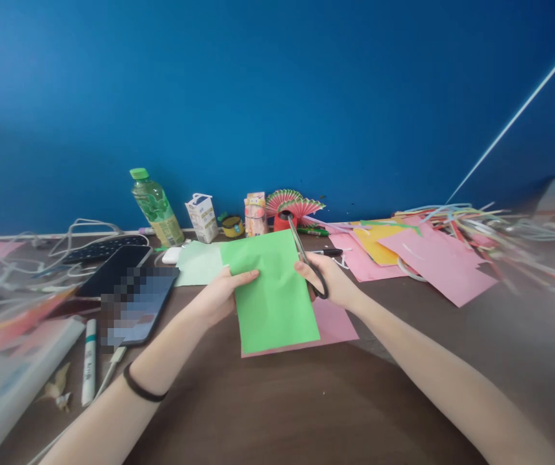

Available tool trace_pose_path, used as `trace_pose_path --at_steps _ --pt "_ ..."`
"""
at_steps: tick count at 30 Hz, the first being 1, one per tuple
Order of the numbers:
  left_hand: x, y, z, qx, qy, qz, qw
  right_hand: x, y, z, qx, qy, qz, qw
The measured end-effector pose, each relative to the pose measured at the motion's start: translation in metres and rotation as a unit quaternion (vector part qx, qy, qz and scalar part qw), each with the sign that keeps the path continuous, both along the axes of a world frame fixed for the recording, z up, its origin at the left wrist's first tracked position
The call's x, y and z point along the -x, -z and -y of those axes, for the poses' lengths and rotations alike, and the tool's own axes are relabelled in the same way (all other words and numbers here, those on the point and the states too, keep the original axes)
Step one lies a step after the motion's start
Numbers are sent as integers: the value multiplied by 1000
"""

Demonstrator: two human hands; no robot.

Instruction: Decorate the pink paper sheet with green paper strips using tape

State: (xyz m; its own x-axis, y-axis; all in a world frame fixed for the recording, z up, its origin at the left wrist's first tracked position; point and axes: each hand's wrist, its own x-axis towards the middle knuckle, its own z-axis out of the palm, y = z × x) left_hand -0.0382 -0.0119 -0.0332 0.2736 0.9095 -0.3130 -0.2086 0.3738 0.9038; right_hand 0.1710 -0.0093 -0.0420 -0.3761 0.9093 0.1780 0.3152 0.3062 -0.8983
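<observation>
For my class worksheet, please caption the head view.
The left hand holds green paper while the right hand holds scissors at its edge.

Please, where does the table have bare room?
Nearer you than the green paper, between the forearms, the table is bare. Another patch lies between the right forearm and the right-hand pink sheets. Left is crowded: phones, cables, marker.

Left arm (pixel 154 361) angled in from 8 o'clock, right arm (pixel 417 349) from 4. Left hand (pixel 215 296) held in a pinch, thumb extended toward 3. Right hand (pixel 333 279) curled in a grip, thumb pointed toward 10.
</observation>
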Motion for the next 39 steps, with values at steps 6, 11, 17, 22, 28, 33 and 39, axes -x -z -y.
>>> trace_pose_path --at_steps 6,11,17,22,28,33,39 --pt "24 3 -26 -56 -224 -22 973 -11 -9 -9 44 -4 0 999" --pt "45 9 -45 -28 -335 36 941 -35 -13 -21 -5 96 131 987" --pt "46 17 -48 -52 -289 41 955 -69 -7 -38 -24 201 361 910" --pt "45 22 -45 -12 -195 -52 979 -94 10 -49 14 222 534 815" --pt "48 24 -42 -47 -171 -98 979 -98 13 -50 32 210 532 820" --pt "51 26 -45 -80 -195 -94 973 -82 5 -43 33 156 412 897" --pt "41 18 -38 -92 -105 -134 981 -52 -1 -31 -59 113 237 963"
